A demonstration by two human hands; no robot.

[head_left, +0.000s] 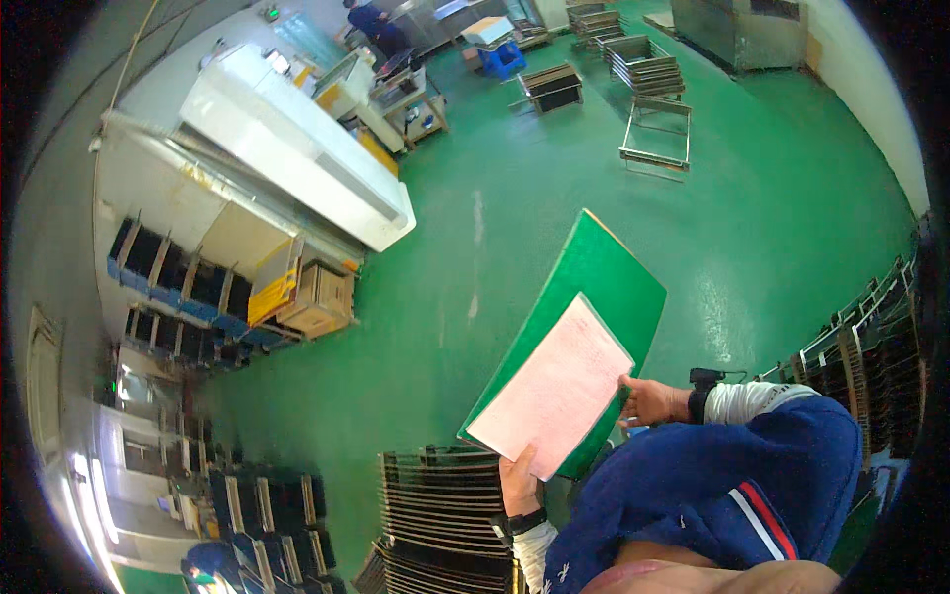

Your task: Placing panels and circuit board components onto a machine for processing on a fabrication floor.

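A stiff green board [618, 287] is held up in front of my body, tilted, with a pink printed sheet of paper [554, 391] lying flat on it. My left hand [519, 479] grips the near left corner of the sheet and board, thumb on top of the paper. At the right edge, my right hand [651, 400] is closed on the board, with its thumb by the sheet's corner and the other fingers partly hidden. Both wrists carry dark straps over pale sleeves.
Stacked dark racks [440, 515] stand close by my left arm, and more racks [856, 366] line the right. A long white machine [297, 148] and a wooden box [322, 297] are at the left. Frames [658, 139] stand on the green floor ahead. A person [376, 28] is far off.
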